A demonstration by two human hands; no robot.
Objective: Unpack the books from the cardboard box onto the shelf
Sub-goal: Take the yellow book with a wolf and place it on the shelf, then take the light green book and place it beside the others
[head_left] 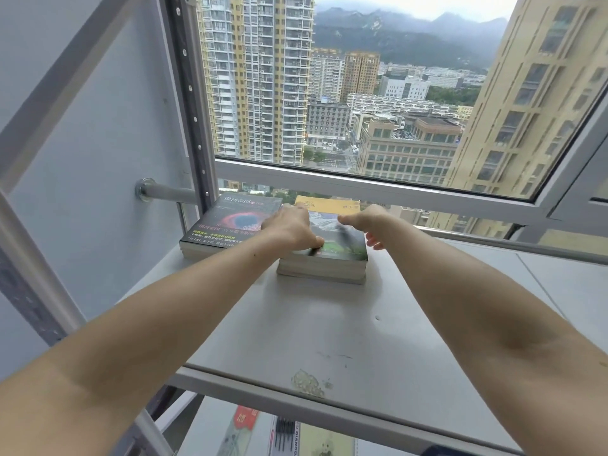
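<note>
Two low stacks of books lie flat at the back of a grey metal shelf (pixel 329 327). The left stack (pixel 227 225) has a dark cover with a red-and-blue eye shape. The right stack (pixel 342 258) has a yellow and green cover. My left hand (pixel 292 228) lies on the left part of the right stack, fingers curled over the top book's front-left edge. My right hand (pixel 365 223) hovers at that stack's right side, thumb over the cover and fingers spread just past the right edge. The cardboard box is not in view.
A large window (pixel 362 93) with a white frame stands right behind the books. A grey side panel and perforated upright post (pixel 194 133) close the shelf's left side. More books (pixel 283 436) lie on a lower shelf below the front edge.
</note>
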